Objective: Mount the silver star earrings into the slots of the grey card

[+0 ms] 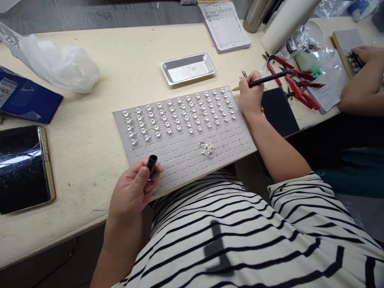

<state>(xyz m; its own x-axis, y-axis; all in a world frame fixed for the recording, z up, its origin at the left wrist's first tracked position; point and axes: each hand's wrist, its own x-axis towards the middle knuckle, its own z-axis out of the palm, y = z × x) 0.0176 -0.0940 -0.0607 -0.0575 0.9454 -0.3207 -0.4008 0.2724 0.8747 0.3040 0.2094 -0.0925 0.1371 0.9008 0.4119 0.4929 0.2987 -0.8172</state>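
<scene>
Black pen point(268, 78): sits in the right hand point(252, 94), thumb and fingers drawn in narrow around the barrel, gold-coloured tip point(235, 89) slanting down beside the upper right corner of a grey slotted board point(177, 164). Contact between tip and board too fine to tell. Looks light, stiff and straight, with a smooth barrel likely to turn in a loose grasp; best held low, close to the tip, for steadiness, and without heavy pressure on the slim point. Black cap point(152, 163) in the left hand point(135, 188): pinched between thumb and curled fingers, mouth upward, over the board's lower left edge. Also light and hard, probably quick to roll if laid down; best taken by the sides. Board at a slant on the pale table point(84, 160), near edge jutting out over the lap. Seems stiff and not heavy, but carries rows of small silver-coloured pieces point(186, 113) across the upper part, plus a loose heap point(206, 149) nearer the lower edge; calls for level handling, with a risk of sliding for the heap under any tilt. Take hold by the outer edges, away from the pieces, probably delicate and easily knocked askew. Beyond the far edge, a shallow metal tray point(183, 75): thin-walled, likely slick, best lifted by the rim.
</scene>
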